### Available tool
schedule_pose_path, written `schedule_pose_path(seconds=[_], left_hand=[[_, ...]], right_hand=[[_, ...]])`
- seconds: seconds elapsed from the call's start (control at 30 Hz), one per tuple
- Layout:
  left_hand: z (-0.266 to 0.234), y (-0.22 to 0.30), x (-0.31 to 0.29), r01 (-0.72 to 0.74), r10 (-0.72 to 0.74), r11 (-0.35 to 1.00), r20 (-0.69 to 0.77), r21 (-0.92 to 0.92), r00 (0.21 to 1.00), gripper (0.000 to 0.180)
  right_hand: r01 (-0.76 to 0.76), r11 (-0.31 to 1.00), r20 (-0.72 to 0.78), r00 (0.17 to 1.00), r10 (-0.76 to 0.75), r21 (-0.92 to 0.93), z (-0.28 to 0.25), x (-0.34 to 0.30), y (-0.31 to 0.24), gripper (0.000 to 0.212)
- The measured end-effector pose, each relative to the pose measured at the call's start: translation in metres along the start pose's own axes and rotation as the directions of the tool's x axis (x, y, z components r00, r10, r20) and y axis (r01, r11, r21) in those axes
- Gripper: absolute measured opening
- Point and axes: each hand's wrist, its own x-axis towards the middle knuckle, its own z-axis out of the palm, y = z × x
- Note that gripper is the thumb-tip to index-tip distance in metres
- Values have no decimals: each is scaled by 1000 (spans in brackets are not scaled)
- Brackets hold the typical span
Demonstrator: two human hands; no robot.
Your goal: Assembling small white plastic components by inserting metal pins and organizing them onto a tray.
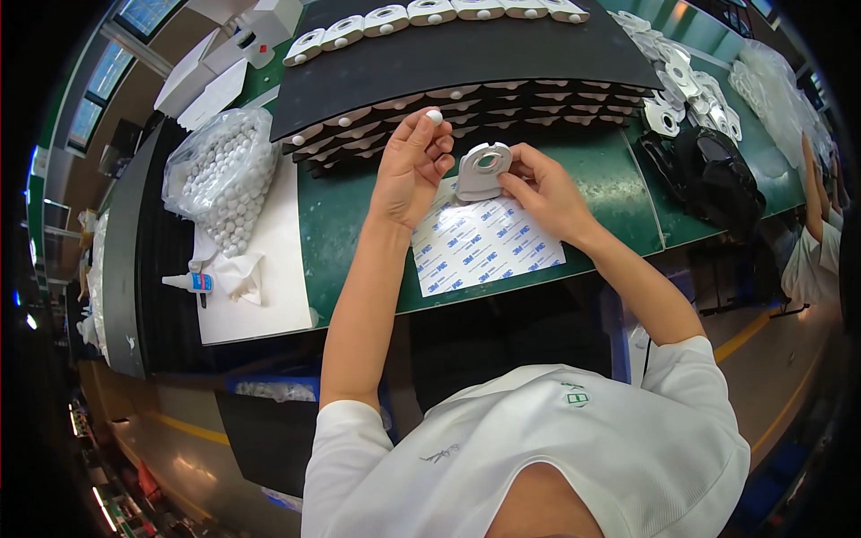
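Observation:
Between the thumb and forefinger of my left hand is a small white ball. My right hand grips a white plastic part by its right side; the part stands tilted upright, with a ring-shaped hole in its rounded top. It is just right of and below the ball, apart from it. Beneath both hands a white sheet with blue print lies on the green table. A clear bag of white balls sits to the left, on a white board.
Stacked black boards hold rows of similar parts at the back. A small glue bottle lies beside crumpled tissue. Loose white parts and a black plastic bag occupy the right. Another person is at far right.

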Motion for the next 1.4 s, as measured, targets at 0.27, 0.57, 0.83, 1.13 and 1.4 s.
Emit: schedule_pose_path(seconds=[0.27,0.57,0.83,1.13,1.4], left_hand=[[-2,0,0,-1,1,1000,11,26,1000,24],[3,1,-2,1,0,999,-3,48,1000,26],[5,0,-2,15,-18,996,41,82,999,21],[12,-2,-7,16,-35,974,83,224,996,29],[13,-3,-6,31,-63,971,129,237,990,29]], right_hand=[[-39,999,-49,998,37,-37,-4,-2,-7,14],[126,954,2,991,-130,-271,7,-5,-12,12],[-191,687,167,981,101,702,-19,-1,-8,21],[-69,678,154,986,-66,732,-36,0,-21,16],[659,644,206,743,-636,-389,-47,-4,-44,23]])
